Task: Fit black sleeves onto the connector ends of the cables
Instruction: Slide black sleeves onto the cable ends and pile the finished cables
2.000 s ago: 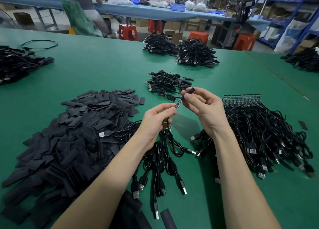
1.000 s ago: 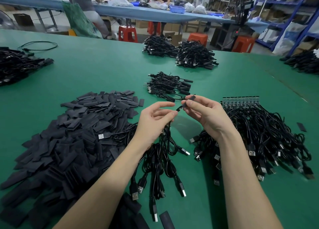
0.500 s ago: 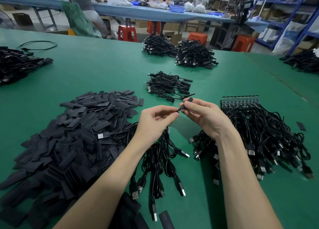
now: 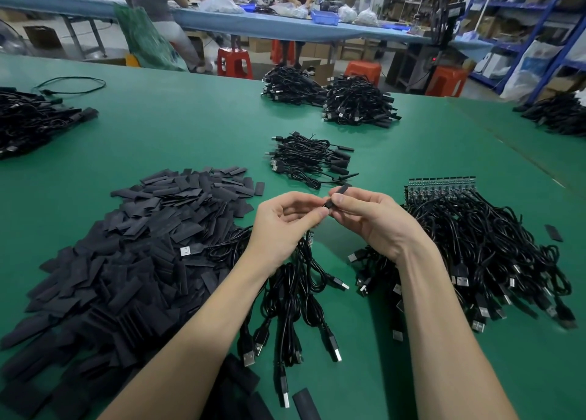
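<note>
My right hand (image 4: 371, 220) pinches a short black sleeve (image 4: 338, 193) between thumb and fingers above the green table (image 4: 190, 134). My left hand (image 4: 285, 226) pinches the cable end just left of the sleeve, and a bundle of black USB cables (image 4: 291, 302) hangs from this hand down onto the table. The connector end sits inside the sleeve, hidden. A large heap of loose black sleeves (image 4: 133, 248) lies to the left. To the right lies a pile of cables (image 4: 488, 251) with small circuit boards (image 4: 440, 185) along its far edge.
A small pile of sleeved cables (image 4: 307, 161) lies just beyond my hands. Bigger cable heaps sit farther back (image 4: 355, 104), at the left edge (image 4: 28, 121) and at the right edge (image 4: 558, 115). People work at a blue bench (image 4: 253, 23) behind.
The bare connector end seen between my hands two seconds ago is covered by the sleeve. Both hands have dropped slightly and closed together.
</note>
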Motion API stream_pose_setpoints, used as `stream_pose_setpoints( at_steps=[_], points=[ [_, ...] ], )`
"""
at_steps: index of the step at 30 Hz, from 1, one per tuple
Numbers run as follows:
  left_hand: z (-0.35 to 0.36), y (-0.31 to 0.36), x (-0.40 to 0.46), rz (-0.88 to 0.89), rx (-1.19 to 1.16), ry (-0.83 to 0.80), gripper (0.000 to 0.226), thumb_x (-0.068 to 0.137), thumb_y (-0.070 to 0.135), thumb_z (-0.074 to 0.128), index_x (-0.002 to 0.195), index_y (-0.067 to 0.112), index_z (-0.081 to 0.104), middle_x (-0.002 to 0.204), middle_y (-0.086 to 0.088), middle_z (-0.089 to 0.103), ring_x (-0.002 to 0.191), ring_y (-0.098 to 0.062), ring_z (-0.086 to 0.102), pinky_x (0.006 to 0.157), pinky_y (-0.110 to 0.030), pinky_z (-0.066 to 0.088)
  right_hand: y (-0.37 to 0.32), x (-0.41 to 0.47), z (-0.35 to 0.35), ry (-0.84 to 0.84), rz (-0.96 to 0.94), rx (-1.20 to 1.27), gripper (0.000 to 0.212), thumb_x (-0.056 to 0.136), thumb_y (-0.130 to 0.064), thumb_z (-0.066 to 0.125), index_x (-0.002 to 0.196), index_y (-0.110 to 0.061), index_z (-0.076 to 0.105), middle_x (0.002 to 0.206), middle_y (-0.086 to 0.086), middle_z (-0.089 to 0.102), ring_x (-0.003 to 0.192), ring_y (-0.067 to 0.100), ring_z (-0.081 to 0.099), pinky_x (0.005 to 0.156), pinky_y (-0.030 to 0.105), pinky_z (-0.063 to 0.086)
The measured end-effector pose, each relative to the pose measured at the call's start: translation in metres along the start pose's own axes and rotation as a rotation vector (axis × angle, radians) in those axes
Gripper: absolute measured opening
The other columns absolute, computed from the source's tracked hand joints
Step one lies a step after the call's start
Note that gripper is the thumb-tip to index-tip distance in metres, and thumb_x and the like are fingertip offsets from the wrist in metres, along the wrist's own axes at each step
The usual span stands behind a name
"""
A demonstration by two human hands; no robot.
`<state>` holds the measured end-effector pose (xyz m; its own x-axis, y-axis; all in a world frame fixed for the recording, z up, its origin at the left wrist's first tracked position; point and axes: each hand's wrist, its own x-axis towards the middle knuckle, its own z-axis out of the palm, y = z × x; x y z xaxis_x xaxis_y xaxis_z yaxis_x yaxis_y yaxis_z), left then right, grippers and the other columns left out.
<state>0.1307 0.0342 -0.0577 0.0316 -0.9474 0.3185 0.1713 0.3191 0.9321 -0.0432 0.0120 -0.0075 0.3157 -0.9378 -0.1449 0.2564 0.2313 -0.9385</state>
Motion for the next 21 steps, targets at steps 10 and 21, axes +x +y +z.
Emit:
stream_pose_setpoints(
  at_steps=[10,21],
  points=[
    [-0.001,-0.003,0.002,-0.018,-0.070,0.042,0.015,0.080,0.001,0.081,0.087,0.012,0.072,0.076,-0.005,0.074,0.069,-0.016,0.070,0.071,-0.023,0.056,0.009,0.002,0.012,0.027,-0.224,-0.050,0.035,0.091,-0.001,0.067,0.125,-0.010,0.065,0.094,0.016,0.076,0.082,0.019,0.072,0.081,0.026,0.058],
    [-0.002,-0.001,0.002,-0.048,-0.078,0.072,0.015,0.078,0.002,0.083,0.080,0.014,0.074,0.079,-0.012,0.076,0.068,-0.018,0.071,0.069,-0.023,0.057,0.013,0.001,0.011,0.005,-0.194,-0.019,0.034,0.087,0.000,0.071,0.120,-0.008,0.069,0.093,0.019,0.076,0.079,0.019,0.073,0.077,0.025,0.058]
  ],
)
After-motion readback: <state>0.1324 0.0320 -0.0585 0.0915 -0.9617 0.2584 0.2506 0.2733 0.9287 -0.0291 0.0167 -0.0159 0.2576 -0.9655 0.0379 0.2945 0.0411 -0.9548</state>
